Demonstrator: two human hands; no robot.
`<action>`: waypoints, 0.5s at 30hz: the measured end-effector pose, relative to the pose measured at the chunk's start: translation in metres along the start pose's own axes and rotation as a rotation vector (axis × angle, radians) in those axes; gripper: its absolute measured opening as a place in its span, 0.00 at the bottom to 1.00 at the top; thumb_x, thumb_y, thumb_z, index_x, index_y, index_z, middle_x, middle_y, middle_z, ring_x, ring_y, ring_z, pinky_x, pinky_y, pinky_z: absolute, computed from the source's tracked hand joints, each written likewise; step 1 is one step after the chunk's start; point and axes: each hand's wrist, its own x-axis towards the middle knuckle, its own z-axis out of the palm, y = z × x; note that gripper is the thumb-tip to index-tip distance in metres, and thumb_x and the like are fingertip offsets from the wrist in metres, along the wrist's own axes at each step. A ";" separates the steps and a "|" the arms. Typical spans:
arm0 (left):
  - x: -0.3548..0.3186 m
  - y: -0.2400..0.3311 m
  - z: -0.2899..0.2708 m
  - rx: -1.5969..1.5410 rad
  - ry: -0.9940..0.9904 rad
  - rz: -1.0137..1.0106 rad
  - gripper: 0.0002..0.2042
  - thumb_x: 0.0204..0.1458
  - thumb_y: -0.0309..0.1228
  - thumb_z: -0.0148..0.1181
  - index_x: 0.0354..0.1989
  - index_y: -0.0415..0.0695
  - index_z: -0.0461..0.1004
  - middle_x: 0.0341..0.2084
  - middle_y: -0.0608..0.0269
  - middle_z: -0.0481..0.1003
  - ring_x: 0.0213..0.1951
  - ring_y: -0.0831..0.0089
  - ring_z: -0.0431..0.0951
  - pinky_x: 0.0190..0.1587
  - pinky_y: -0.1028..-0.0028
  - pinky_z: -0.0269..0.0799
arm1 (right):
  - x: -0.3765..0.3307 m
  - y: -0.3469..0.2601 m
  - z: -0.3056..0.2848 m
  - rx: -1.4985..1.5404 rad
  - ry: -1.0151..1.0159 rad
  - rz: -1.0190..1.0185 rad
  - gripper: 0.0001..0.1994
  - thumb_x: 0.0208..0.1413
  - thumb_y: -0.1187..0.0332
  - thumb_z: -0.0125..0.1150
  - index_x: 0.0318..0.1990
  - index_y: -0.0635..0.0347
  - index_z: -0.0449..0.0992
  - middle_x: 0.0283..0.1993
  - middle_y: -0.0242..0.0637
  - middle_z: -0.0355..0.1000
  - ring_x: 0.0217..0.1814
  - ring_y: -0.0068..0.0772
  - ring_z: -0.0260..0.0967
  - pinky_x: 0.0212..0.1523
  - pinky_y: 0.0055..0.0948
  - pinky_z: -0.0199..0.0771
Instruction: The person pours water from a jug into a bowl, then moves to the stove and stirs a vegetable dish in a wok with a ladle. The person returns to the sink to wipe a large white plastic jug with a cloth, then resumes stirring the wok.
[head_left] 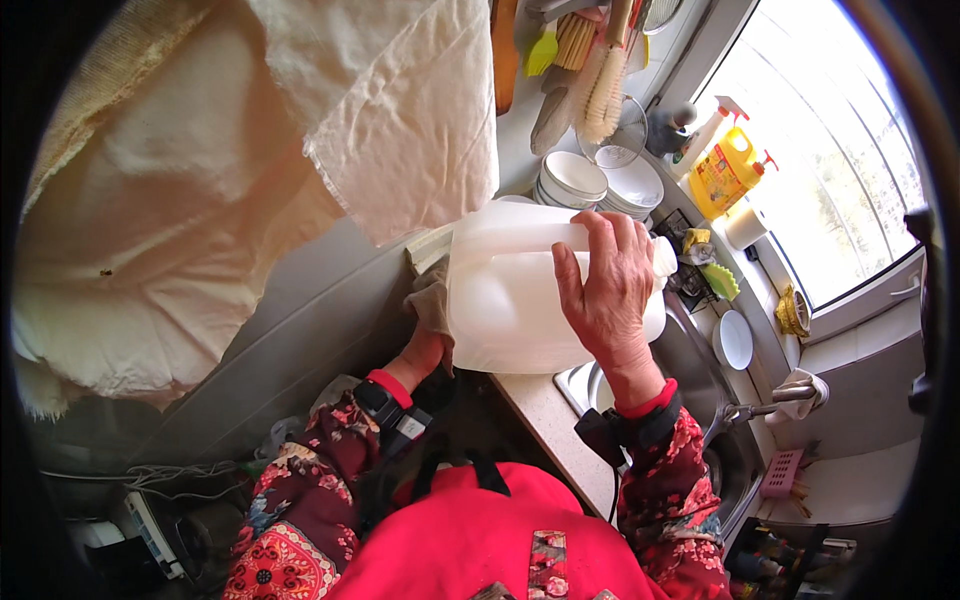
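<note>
You are wiping the one white plastic jug point(510, 300), lying on its side at the bench point(545, 415) edge by the sink point(690, 350). Your right hand point(610, 290) clamps its top; your left hand point(425, 350) presses one grey cloth point(430, 295) against its base. Next, I judge, turn it to reach an unwiped face.

The left hand point(425, 350) is mostly hidden behind the white plastic jug point(520, 300) and a grey cloth point(432, 300); only its heel and wrist show, so its grip cannot be told. The right hand point(608, 290) covers the jug's handle and part of its neck. The sink point(690, 350) basin is largely hidden by the jug and the right forearm. Hanging brushes point(590, 70) are cut off by the top edge. The label on the yellow bottle point(725, 172) is too small to read. The counter point(550, 415) disappears under the red apron point(480, 540).
</note>
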 end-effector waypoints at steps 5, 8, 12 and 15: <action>-0.009 0.008 0.033 -0.493 0.209 -0.538 0.25 0.62 0.50 0.43 0.61 0.46 0.66 0.58 0.64 0.69 0.58 0.70 0.68 0.60 0.67 0.64 | -0.005 0.003 0.000 -0.014 -0.001 0.014 0.16 0.50 0.63 0.64 0.44 0.61 0.71 0.39 0.42 0.66 0.43 0.48 0.63 0.46 0.44 0.62; -0.004 0.047 0.048 -0.606 0.220 -0.519 0.24 0.65 0.47 0.40 0.62 0.46 0.65 0.57 0.64 0.70 0.59 0.70 0.68 0.61 0.70 0.63 | -0.005 0.007 -0.002 -0.015 0.001 0.025 0.16 0.49 0.64 0.64 0.43 0.60 0.71 0.39 0.42 0.66 0.43 0.48 0.63 0.46 0.43 0.62; -0.002 0.048 0.038 -0.547 0.036 -0.125 0.26 0.65 0.48 0.42 0.65 0.45 0.59 0.59 0.64 0.66 0.59 0.71 0.66 0.61 0.70 0.63 | -0.004 0.005 0.002 -0.004 0.024 -0.001 0.16 0.49 0.64 0.64 0.43 0.61 0.70 0.39 0.42 0.66 0.43 0.48 0.64 0.46 0.44 0.63; 0.003 0.147 0.061 -0.383 -0.026 0.151 0.24 0.65 0.43 0.44 0.65 0.44 0.58 0.60 0.64 0.65 0.60 0.71 0.65 0.62 0.69 0.62 | -0.007 0.008 -0.003 0.005 0.013 0.052 0.16 0.50 0.65 0.63 0.44 0.61 0.71 0.41 0.44 0.67 0.45 0.50 0.65 0.47 0.44 0.63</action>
